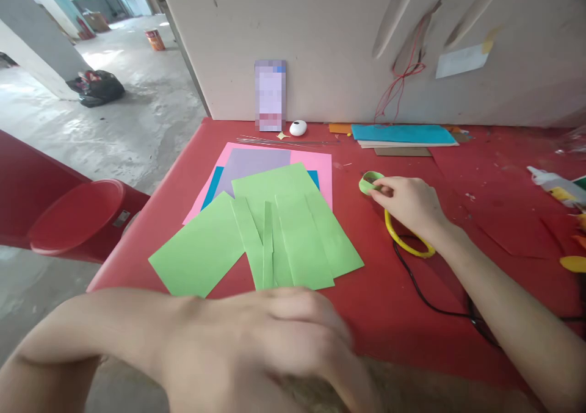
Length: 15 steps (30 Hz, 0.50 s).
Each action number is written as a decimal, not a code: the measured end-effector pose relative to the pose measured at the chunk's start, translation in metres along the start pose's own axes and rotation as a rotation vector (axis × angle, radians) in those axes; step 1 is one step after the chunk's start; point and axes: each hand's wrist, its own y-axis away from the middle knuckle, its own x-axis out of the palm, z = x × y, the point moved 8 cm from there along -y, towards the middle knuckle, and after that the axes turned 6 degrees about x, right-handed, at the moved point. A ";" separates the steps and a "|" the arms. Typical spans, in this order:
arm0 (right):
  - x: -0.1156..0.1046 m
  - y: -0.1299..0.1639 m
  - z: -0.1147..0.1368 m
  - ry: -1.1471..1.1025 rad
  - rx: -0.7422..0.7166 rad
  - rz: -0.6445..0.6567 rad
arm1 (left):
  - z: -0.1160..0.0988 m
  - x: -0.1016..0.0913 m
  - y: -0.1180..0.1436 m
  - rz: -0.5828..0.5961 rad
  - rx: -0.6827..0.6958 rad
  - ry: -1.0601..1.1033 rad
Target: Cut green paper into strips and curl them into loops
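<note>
At the right of the red table, my right hand [409, 202] pinches a small green paper ring [370, 183] between thumb and fingertips. Below that hand lies a yellow curved loop [405, 239], partly hidden by the wrist, with a black cord [425, 303] beside it. Close to the camera, my left hand [274, 346] is blurred with its fingers bent; what they hold, if anything, is hidden. Just beyond it several green paper sheets and strips [293, 224] overlap, on top of pink [315, 169], purple [249, 166] and blue paper.
A phone [270, 96] leans on the back panel beside a white rounded gadget [298, 128]. Thin wires [274, 140] and blue folded paper [403, 134] lie along the back. A glue bottle [556, 184] rests far right. A red stool [77, 218] stands left.
</note>
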 end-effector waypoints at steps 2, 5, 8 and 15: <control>-0.006 0.011 0.001 -0.080 0.003 0.000 | -0.004 0.003 0.003 0.096 0.188 0.206; -0.008 0.035 0.012 -0.241 -0.029 0.050 | 0.038 0.012 0.034 0.113 -0.117 0.142; -0.002 0.063 0.031 -0.522 -0.103 0.148 | 0.068 0.020 0.079 0.092 -0.300 -0.063; 0.025 0.107 0.069 -0.333 -0.453 0.146 | 0.084 0.043 0.109 0.173 -0.400 -0.257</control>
